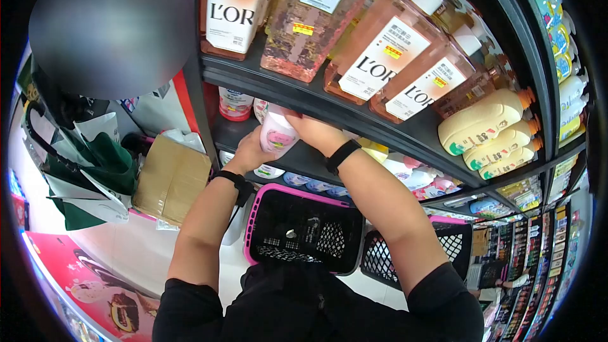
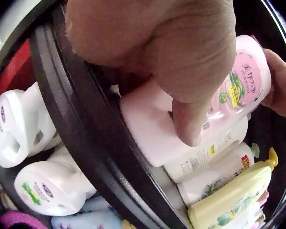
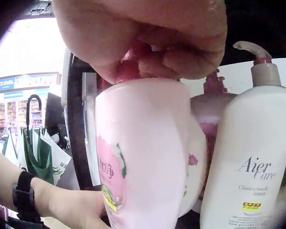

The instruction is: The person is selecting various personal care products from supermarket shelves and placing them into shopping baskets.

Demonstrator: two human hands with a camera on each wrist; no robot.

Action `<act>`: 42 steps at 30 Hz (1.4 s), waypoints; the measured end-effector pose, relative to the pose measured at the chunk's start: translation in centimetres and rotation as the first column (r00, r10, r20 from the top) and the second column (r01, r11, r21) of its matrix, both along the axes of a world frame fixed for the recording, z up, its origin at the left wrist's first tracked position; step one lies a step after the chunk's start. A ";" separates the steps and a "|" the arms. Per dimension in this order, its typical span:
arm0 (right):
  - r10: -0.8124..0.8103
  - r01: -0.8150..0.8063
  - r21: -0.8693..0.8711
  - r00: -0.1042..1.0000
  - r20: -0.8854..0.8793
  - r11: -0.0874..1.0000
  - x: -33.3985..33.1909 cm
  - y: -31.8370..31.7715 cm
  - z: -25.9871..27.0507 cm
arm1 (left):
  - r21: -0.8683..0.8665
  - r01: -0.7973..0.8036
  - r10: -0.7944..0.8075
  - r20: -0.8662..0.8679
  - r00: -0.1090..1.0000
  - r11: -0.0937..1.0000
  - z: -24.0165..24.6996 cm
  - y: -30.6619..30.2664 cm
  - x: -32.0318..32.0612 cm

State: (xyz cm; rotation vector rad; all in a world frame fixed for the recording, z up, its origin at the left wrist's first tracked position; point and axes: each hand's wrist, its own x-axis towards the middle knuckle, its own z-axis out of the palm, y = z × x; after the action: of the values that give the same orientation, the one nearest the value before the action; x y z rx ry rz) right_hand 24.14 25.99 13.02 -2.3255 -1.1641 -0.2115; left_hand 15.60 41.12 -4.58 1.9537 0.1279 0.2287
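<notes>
A pale pink pump bottle (image 1: 279, 134) with a pink label and a small yellow price sticker is tilted at the front of the shelf below the large bottles. The left hand (image 1: 251, 150) grips its lower body, thumb lying across the side in the left wrist view. At the top end, the right hand (image 3: 148, 33) curls its fingers round the dark pink pump, which it partly hides. Close beside the bottle stands a white Aier Care pump bottle (image 3: 250, 157). A yellow pump bottle (image 2: 229, 202) and other white ones line the same shelf.
Above the hands runs a black shelf edge (image 1: 285, 85) bearing large pink L'OR bottles (image 1: 380, 57). White jugs (image 2: 50, 186) sit one shelf lower. On the floor are a black basket with a pink rim (image 1: 250, 228) and a second basket (image 1: 459, 240). A cardboard box (image 1: 172, 180) stands left.
</notes>
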 end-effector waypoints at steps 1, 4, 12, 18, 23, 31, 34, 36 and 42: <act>0.007 -0.007 0.018 1.000 0.018 1.000 0.0 -0.2 -0.2 | 0.002 0.000 0.000 0.014 1.000 1.000 -0.3 0.0 0.2; -0.021 0.021 0.001 1.000 0.018 1.000 -1.0 -1.3 0.6 | -0.096 0.035 -0.030 0.055 0.998 0.995 -1.6 0.2 0.8; 0.019 -0.038 -0.071 0.967 -0.255 0.997 -9.7 -16.9 -0.2 | 0.005 -0.002 0.001 0.219 0.976 1.000 -0.3 -1.1 -1.1; -0.383 0.334 -0.188 0.791 -0.478 0.924 -16.1 -39.2 -1.2 | -0.033 -0.255 0.257 0.089 0.962 0.966 -5.0 -6.1 -11.4; -0.698 0.743 -0.017 0.621 -0.356 0.669 -17.0 -58.4 -1.0 | 0.032 -0.153 0.154 -0.352 0.923 0.988 -15.6 -12.2 -24.1; -0.776 0.479 -0.642 0.544 -0.319 0.599 -13.5 -75.8 -17.4 | -0.182 0.188 -0.260 -0.596 0.760 0.965 -11.5 -26.7 -22.9; -0.746 0.275 -0.756 0.539 -0.391 0.595 -13.7 -75.6 -23.2 | -0.067 0.198 -0.197 -0.608 0.769 0.978 -6.9 -31.8 -20.8; -0.733 0.248 -0.732 0.494 -0.467 0.634 -13.9 -75.0 -25.1 | -0.152 0.131 -0.198 -0.626 0.754 0.980 -4.5 -33.8 -20.3; -0.510 -0.415 -0.683 0.459 -0.728 0.601 -14.3 -75.4 -33.7 | -0.091 0.110 -0.142 -0.719 0.681 0.990 -5.7 -33.7 -23.5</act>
State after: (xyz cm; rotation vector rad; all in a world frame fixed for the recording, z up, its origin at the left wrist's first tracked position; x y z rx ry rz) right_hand 9.84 -49.46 -20.67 -2.4618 -0.5676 1.7655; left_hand -7.87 7.43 -10.29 1.8983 0.5112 -0.6639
